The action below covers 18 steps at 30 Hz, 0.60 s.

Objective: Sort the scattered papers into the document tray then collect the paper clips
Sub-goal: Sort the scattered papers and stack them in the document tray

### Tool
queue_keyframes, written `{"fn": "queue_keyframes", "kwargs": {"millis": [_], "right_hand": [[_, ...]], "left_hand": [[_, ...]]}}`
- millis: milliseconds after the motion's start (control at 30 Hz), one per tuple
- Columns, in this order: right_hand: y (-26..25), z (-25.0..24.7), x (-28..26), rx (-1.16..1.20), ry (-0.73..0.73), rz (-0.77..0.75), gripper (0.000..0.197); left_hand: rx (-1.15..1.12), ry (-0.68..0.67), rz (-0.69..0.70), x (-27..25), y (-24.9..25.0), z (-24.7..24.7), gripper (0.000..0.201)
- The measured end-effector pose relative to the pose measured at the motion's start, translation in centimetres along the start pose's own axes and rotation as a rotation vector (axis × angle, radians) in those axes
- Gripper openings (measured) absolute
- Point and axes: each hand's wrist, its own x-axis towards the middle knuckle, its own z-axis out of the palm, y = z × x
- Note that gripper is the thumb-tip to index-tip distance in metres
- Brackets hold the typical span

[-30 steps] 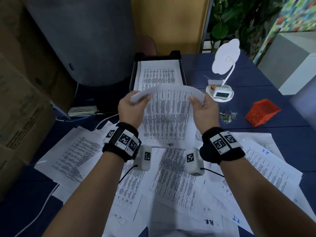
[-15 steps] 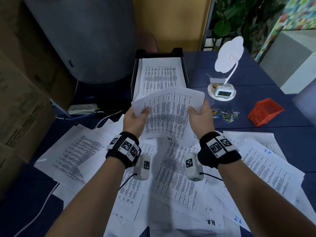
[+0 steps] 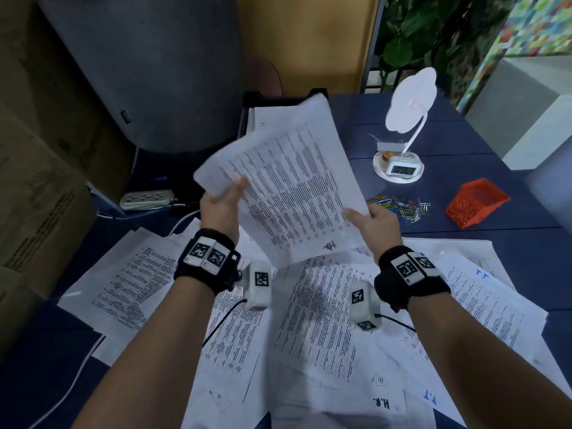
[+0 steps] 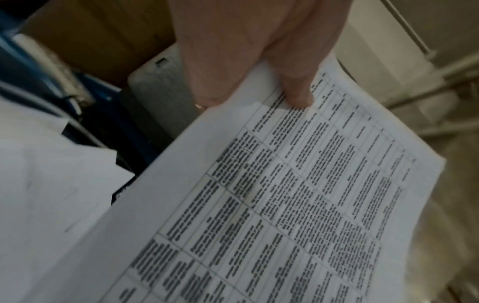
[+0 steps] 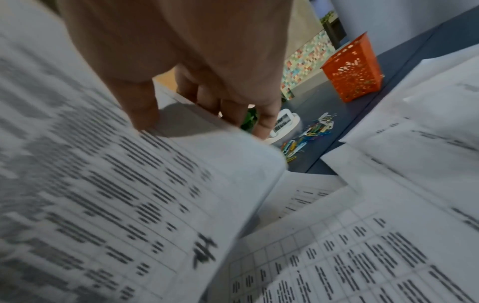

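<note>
Above the paper-strewn desk: a printed sheet (image 3: pixel 288 184) is held aloft in both hands, tilted, its far corner over the document tray (image 3: pixel 247 103).
Left hand (image 3: pixel 221 205): clamped on the sheet's left edge, thumb (image 4: pixel 298 90) pressed on the printed face, fingers hidden beneath.
Right hand (image 3: pixel 376 221): pinched on the sheet's lower right edge, thumb on top, fingers curled under.
Sheet marking: a handwritten mark near the bottom corner, too blurred to be read with certainty.
Document tray: black, at the far edge of the desk, already loaded with printed pages; only its left wall and far rim are seen past the held sheet.
Scattered papers (image 3: pixel 325 320): many overlapping sheets are left on the desk below the wrists.
Paper clips (image 3: pixel 399 207): a coloured heap on the bare blue desk (image 3: pixel 510 243), near the right hand, not yet collected.
Orange mesh basket (image 3: pixel 476 202): lying just beyond the clips.
Risk, skew: the sheet is held askew to the tray; if released so, it is judged likely to land crooked or catch on a wall.
Risk, crease: the sheet is bowed between the two grips; a fold could be set if it is pushed in hard.
Risk, clips: the heap could be scattered by the right wrist or by a swept paper.
Risk, lamp (image 3: pixel 402 144): the small desk lamp with clock base stands just right of the tray and could be clipped by a wide swing.
</note>
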Motion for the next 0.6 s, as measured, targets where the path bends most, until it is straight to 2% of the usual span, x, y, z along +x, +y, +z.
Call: {"fn": "queue_keyframes", "kwargs": {"millis": [33, 100, 167, 267, 367, 467, 533, 600], "right_hand": [[0.0, -0.1, 0.0, 0.069, 0.025, 0.008, 0.012], [-0.6, 0.0, -0.1, 0.222, 0.076, 0.039, 0.021], [-1.1, 0.2, 0.1, 0.414, 0.105, 0.08, 0.025], [-1.8, 0.8, 0.1, 0.689, 0.045, 0.122, 0.026], [-1.9, 1.2, -0.1, 0.612, 0.017, 0.168, 0.023], [-2.0, 1.0, -0.1, 0.484, 0.059, 0.067, 0.024], [-2.1, 0.7, 0.0, 0.419, 0.061, 0.007, 0.022], [-2.2, 0.2, 0.1, 0.354, 0.046, -0.044, 0.019]], "left_hand": [[-0.026, 0.008, -0.015, 0.1, 0.0, -0.3, 0.039], [-0.108, 0.037, -0.047, 0.4, -0.1, -0.7, 0.042], [-0.196, 0.011, -0.074, 0.5, -0.2, -0.8, 0.043], [-0.331, 0.025, -0.121, 0.4, -0.6, -0.9, 0.04], [-0.387, -0.037, -0.159, 0.3, -1.2, -0.9, 0.036], [-0.34, 0.014, -0.139, 0.6, -1.5, -1.7, 0.028], [-0.182, 0.079, -0.077, 1.1, -1.5, -2.7, 0.024], [0.079, 0.076, 0.013, 1.5, -1.8, -3.6, 0.022]]}}
